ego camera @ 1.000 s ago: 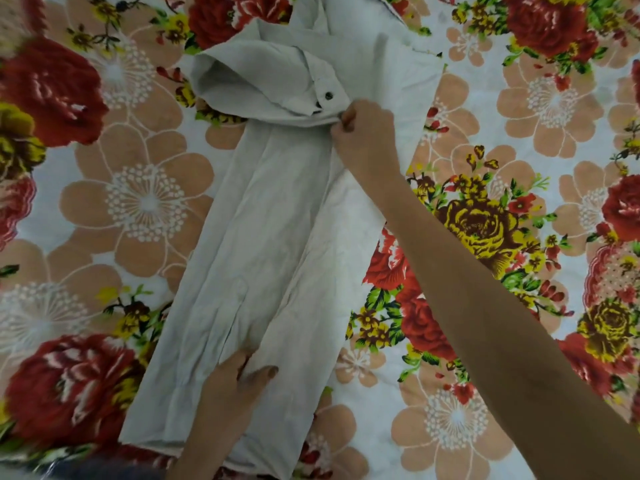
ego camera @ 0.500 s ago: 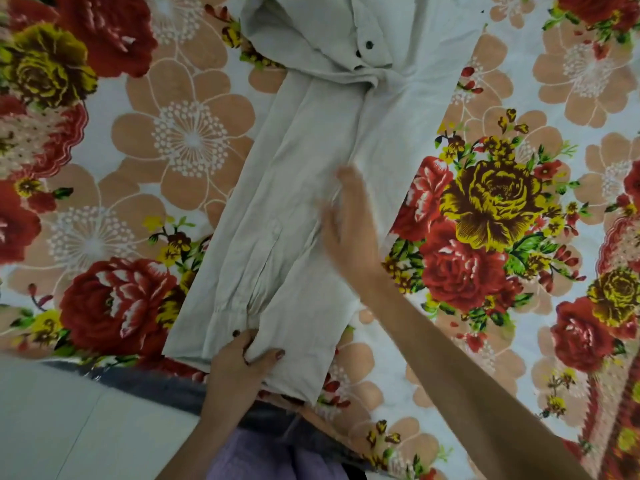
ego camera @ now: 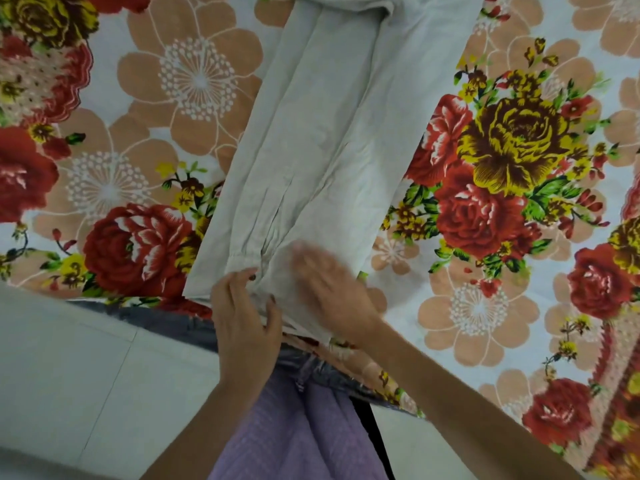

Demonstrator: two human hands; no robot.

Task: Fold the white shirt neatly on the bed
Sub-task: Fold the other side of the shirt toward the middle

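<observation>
The white shirt (ego camera: 325, 133) lies as a long narrow strip on the bed (ego camera: 485, 306), running from the near edge up out of the top of the view. Its collar end is cut off at the top. My left hand (ego camera: 242, 317) pinches the shirt's hem at the bed's near edge, thumb and fingers closed on the cloth. My right hand (ego camera: 329, 285), blurred with motion, lies flat with fingers spread on the lower part of the shirt, just right of my left hand.
The bed is covered by a sheet printed with large red, yellow and peach flowers. Its near edge (ego camera: 145, 317) runs along the lower left, with pale floor tiles (ego camera: 86, 393) below it. My lilac clothing (ego camera: 298, 427) fills the bottom middle.
My right hand let go of the upper shirt and slid down its length to the hem. The view tilted down toward the bed's edge. My left hand stayed on the hem.
</observation>
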